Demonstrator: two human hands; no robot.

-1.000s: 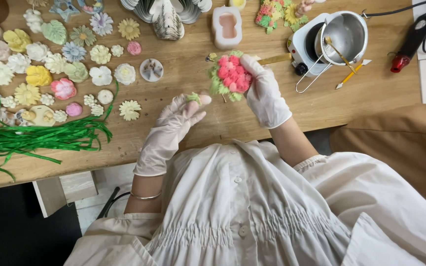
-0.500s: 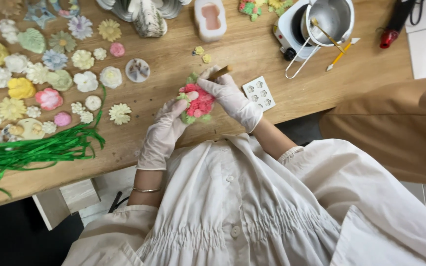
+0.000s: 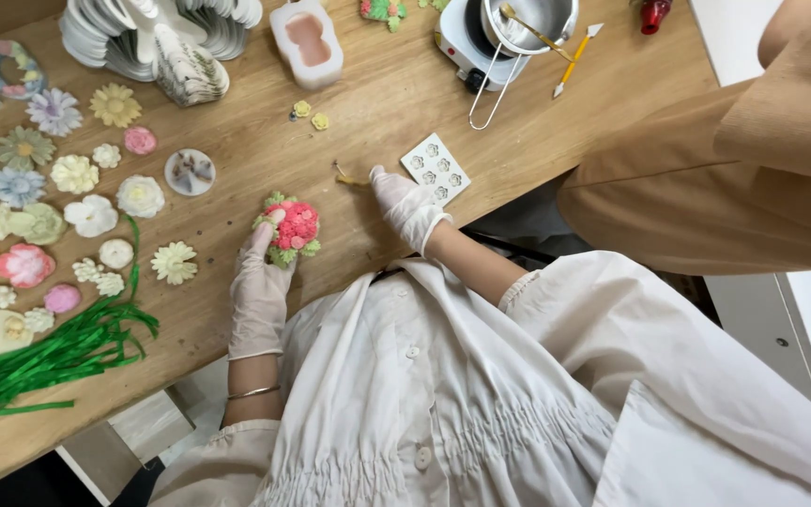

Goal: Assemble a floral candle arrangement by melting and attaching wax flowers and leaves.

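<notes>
Seen from above, a person in a white smock and thin white gloves works at a wooden tabletop [image 3: 396, 94]. The left hand [image 3: 260, 282] lies flat and open-fingered, its fingertips touching the near side of a small round cluster of pink moulded flowers with pale green leaves [image 3: 290, 228], which sits on the table just in front of the person. The right hand [image 3: 405, 202] is loosely curled, gripping nothing firmly; its fingertips reach toward a thin yellowish stick-like piece [image 3: 349, 177] lying on the wood, just beside a small white square mould sheet with flower-shaped cavities [image 3: 435, 167]. To the left lie many pastel moulded flowers [image 3: 91, 215] and a bundle of green strips [image 3: 49, 357]; at the far edge stands a small white hotplate carrying a metal pot [image 3: 518, 23]. Risks, as a judgement: the pink cluster is only steadied by fingertips, so a push could slide it or break off petals; the slim stick may slip from gloved fingers; and the right wrist could knock the mould sheet toward the table edge.
</notes>
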